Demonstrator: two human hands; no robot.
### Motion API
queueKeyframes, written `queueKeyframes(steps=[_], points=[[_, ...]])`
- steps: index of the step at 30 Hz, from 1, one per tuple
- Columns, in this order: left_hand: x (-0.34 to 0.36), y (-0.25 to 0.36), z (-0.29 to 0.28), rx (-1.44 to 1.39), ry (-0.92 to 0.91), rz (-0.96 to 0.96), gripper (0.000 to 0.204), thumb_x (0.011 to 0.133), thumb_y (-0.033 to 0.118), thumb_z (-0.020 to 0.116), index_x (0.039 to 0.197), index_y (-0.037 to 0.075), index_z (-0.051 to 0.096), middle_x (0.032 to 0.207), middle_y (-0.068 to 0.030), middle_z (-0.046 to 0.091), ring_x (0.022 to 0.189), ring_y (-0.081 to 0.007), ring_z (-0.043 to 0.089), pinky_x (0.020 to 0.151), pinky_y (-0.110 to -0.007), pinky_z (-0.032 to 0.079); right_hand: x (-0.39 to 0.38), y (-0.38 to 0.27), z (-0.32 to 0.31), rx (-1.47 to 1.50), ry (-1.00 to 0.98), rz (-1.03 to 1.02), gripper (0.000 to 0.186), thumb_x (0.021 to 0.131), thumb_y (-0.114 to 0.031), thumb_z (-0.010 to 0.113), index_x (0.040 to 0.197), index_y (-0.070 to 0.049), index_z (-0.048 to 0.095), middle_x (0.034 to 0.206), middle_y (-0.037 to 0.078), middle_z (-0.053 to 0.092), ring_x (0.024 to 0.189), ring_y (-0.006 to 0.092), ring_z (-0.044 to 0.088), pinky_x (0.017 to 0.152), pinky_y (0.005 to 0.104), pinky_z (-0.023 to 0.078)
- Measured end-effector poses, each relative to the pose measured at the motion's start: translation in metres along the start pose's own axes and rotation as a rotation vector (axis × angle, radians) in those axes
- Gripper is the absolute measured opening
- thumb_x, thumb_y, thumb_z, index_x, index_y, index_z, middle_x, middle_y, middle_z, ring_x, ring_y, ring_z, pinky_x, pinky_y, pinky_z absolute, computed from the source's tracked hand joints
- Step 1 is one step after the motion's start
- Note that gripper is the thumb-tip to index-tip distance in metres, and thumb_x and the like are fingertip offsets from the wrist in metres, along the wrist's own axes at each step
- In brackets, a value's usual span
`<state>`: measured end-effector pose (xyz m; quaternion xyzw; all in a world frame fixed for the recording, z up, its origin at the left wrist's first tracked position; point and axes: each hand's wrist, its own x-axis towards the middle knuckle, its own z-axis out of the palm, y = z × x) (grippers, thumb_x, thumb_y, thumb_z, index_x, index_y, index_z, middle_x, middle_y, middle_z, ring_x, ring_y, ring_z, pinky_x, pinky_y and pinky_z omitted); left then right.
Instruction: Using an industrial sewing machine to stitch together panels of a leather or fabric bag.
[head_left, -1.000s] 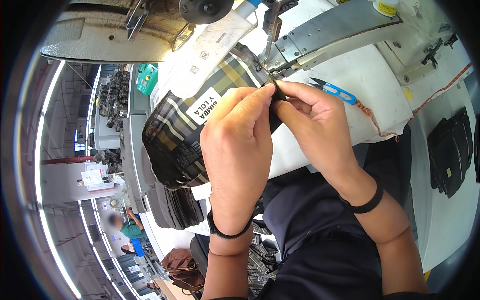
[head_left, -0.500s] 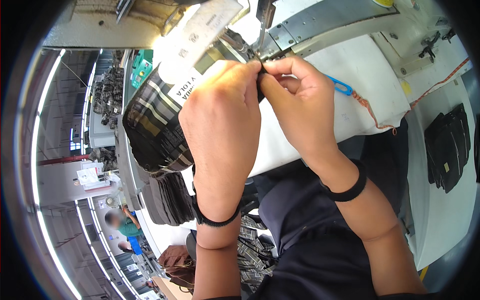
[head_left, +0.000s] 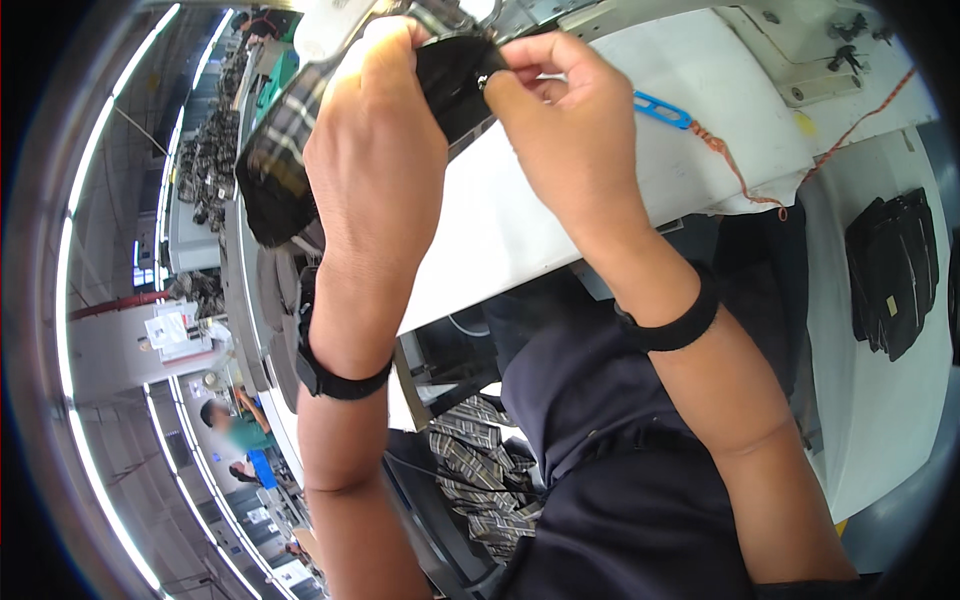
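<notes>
A plaid cloth piece (head_left: 281, 158) in dark, grey, white and yellowish checks lies on the left of the white worktop, partly under my left hand. My left hand (head_left: 375, 150) is closed over the cloth's upper part, its fingertips mostly hidden. Between my hands stretches black fabric (head_left: 455, 85) that seems joined to the plaid. The fingers of my right hand (head_left: 575, 125) pinch the right edge of this black fabric, beside a small shiny spot. Both hands are close below the sewing machine (head_left: 520, 15) at the top.
A blue tool handle (head_left: 662, 109) on an orange braided cord lies right of my right hand. Stacked black pieces (head_left: 893, 275) rest on the right-hand surface. Plaid cloth (head_left: 480, 470) hangs below the worktop (head_left: 500, 215). A co-worker in green (head_left: 245, 430) is far left.
My hands have moved up and left in view, and apart from each other. The black fabric now spreads between them; the plaid piece has shifted and turned, its white label no longer visible.
</notes>
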<state>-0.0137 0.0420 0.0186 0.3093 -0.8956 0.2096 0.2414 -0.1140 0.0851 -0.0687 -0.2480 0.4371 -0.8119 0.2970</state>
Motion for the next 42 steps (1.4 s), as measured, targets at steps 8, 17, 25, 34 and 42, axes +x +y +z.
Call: queueKeyframes(steps=[8,17,25,34,42], points=[[0.034,-0.026,-0.016,-0.169,-0.213,0.514,0.02,0.094,0.008,0.073,0.113,0.008,0.068,0.097,-0.009,0.072,0.081,-0.0306,0.073,0.067,-0.038,0.059,-0.002,-0.003,0.0,-0.061,-0.021,0.0,0.018,0.085,-0.005,0.07,0.099,0.004,0.064,0.09,0.014,0.069,0.081,0.0268,0.069,0.075,0.0372,0.057],[0.043,-0.042,-0.028,-0.226,-0.453,0.553,0.026,0.093,0.0,0.067,0.117,0.007,0.074,0.105,-0.0071,0.071,0.088,-0.0296,0.073,0.074,-0.036,0.061,0.002,-0.018,-0.027,-0.145,-0.212,0.14,0.032,0.086,-0.002,0.07,0.116,0.008,0.071,0.093,0.009,0.074,0.082,0.0104,0.068,0.072,0.0255,0.053],[0.044,-0.041,-0.029,-0.338,-0.572,0.425,0.034,0.093,-0.004,0.066,0.124,0.007,0.072,0.108,-0.0094,0.069,0.092,-0.0306,0.071,0.079,-0.035,0.056,-0.004,-0.011,-0.028,-0.052,-0.186,0.223,0.035,0.092,-0.005,0.071,0.125,0.005,0.071,0.097,0.007,0.075,0.083,0.0089,0.068,0.072,0.0229,0.054],[0.04,-0.033,-0.023,-0.279,-0.526,0.352,0.032,0.094,-0.007,0.063,0.124,0.001,0.071,0.109,-0.0144,0.069,0.095,-0.0307,0.07,0.086,-0.033,0.054,0.007,-0.013,-0.021,-0.109,-0.174,0.12,0.021,0.094,-0.008,0.074,0.111,0.004,0.073,0.094,0.006,0.074,0.082,0.0078,0.067,0.075,0.0235,0.056],[0.035,-0.016,-0.021,-0.231,-0.516,0.177,0.026,0.097,0.0,0.065,0.123,0.0,0.071,0.112,-0.0177,0.072,0.097,-0.0302,0.072,0.086,-0.035,0.056,0.016,-0.02,-0.026,-0.246,-0.243,0.106,0.018,0.095,-0.008,0.074,0.11,0.002,0.074,0.086,0.003,0.073,0.073,0.0034,0.062,0.065,0.0186,0.049]])
